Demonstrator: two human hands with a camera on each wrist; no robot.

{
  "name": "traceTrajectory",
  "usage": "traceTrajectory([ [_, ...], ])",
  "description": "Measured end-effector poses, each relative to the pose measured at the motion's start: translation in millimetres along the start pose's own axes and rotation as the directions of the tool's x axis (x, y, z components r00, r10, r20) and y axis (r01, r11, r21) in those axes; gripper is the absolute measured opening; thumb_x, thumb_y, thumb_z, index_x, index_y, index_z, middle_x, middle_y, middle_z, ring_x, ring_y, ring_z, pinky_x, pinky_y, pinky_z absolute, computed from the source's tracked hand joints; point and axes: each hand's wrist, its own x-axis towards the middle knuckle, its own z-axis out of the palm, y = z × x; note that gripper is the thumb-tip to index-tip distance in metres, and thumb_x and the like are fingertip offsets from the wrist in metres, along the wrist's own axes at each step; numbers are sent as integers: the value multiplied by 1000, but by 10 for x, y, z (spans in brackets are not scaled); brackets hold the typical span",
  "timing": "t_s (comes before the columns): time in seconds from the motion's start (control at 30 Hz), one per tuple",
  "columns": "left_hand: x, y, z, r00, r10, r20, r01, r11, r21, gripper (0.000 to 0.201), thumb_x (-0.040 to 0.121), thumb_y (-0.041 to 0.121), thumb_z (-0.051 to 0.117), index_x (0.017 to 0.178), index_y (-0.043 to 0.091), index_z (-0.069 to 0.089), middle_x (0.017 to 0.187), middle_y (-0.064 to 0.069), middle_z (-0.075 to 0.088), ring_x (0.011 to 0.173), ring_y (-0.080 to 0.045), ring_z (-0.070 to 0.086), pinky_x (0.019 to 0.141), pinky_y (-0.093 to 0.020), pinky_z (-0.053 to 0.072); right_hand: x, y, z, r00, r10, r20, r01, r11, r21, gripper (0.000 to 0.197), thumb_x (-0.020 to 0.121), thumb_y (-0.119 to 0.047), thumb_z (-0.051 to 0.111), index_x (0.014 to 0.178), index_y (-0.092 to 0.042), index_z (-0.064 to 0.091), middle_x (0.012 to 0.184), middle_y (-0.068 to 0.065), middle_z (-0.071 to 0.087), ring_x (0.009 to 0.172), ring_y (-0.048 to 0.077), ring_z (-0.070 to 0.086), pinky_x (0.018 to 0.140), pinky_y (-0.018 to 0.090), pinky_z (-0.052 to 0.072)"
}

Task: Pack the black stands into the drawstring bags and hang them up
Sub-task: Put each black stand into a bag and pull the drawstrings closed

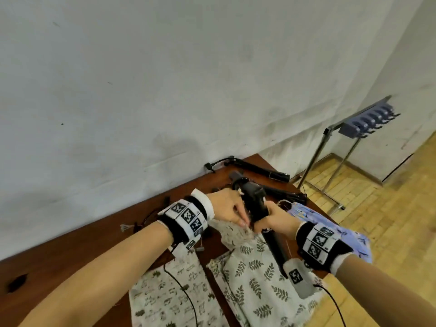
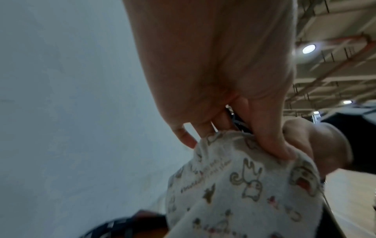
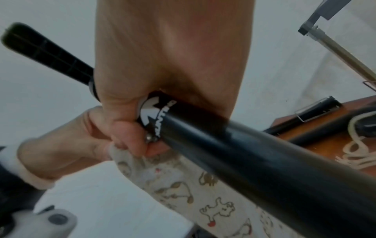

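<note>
The long black tubular stand (image 1: pixel 253 204) hangs over the tabletop (image 1: pixel 82 244), gripped by the right hand (image 1: pixel 274 219) — the left hand (image 1: pixel 226 206) pinches the cream animal-print drawstring bag (image 2: pixel 244 185). Best held wide-mouthed, stand aligned — then slid in.

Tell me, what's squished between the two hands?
Between the left hand and the right hand are the black stand, gripped by the right hand, and the animal-print bag, its edge pinched by the left. The head view shows it.

Industrial hall: exposed ceiling trusses (image 2: pixel 335 67), bare wall (image 1: pixel 165 79).
</note>
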Motion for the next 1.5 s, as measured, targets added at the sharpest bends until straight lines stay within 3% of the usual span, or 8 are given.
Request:
traceTrajectory([
  [0.17,-198,-378,818,956,-261,138,249,964,95,51,97,30,51,50,12,40,47,-3,36,41,-20,30,51,-30,31,22,557,312,922,312,227,-257,935,-242,35,51,-6,71,85,-3,66,74,-3,63,74,13,61,63,21,49],
  [0.4,-380,-465,1254,886,-455,92,414,865,283,30,97,16,41,94,-4,63,100,-21,63,90,-37,60,77,-41,49,-48,733,482,855,451,256,-320,847,-425,26,60,-2,72,64,-24,60,64,-9,63,61,9,60,57,21,49],
  [0.53,-387,-516,1301,834,-536,-135,552,799,238,21,93,23,46,86,10,60,98,-10,65,91,-34,63,74,-39,52,-46,875,439,844,470,256,-317,825,-468,31,46,-14,76,75,-19,65,80,2,69,81,25,70,72,37,57],
  [0.63,-386,-551,1292,773,-596,-219,633,747,203,21,88,17,52,107,14,62,111,-3,61,100,-29,62,77,-38,52,-87,867,449,817,498,291,-312,805,-504,26,48,-16,76,73,-23,69,87,3,73,85,21,70,81,35,57],
  [0.93,-268,-364,1323,823,-459,-336,547,800,246,91,76,-5,63,149,17,11,136,-10,19,90,-30,58,66,-32,51,-73,779,541,791,569,224,-401,759,-514,32,62,-6,76,92,-9,64,84,7,68,68,19,65,64,26,55],
  [1.13,-272,-111,1151,797,-435,-419,541,823,174,93,75,-16,53,151,15,9,132,-10,20,68,-19,48,50,-27,37,31,713,402,858,514,-9,-484,802,-349,29,67,3,73,92,-2,60,83,12,65,64,22,65,62,29,58],
  [1.33,-88,18,1143,868,-264,-420,398,877,271,89,86,-4,54,151,10,-5,141,-13,23,107,-23,54,76,-29,53,174,584,405,881,464,-93,-452,768,-453,31,69,-8,74,98,-8,65,89,8,70,76,23,71,72,33,61],
  [1.5,-68,248,1024,955,-67,-287,202,860,469,77,87,-7,52,148,-5,5,135,-20,34,93,-26,60,60,-29,49,38,400,596,911,404,-86,-363,684,-633,43,84,-14,66,126,-7,57,113,4,65,99,22,66,85,25,54],
])
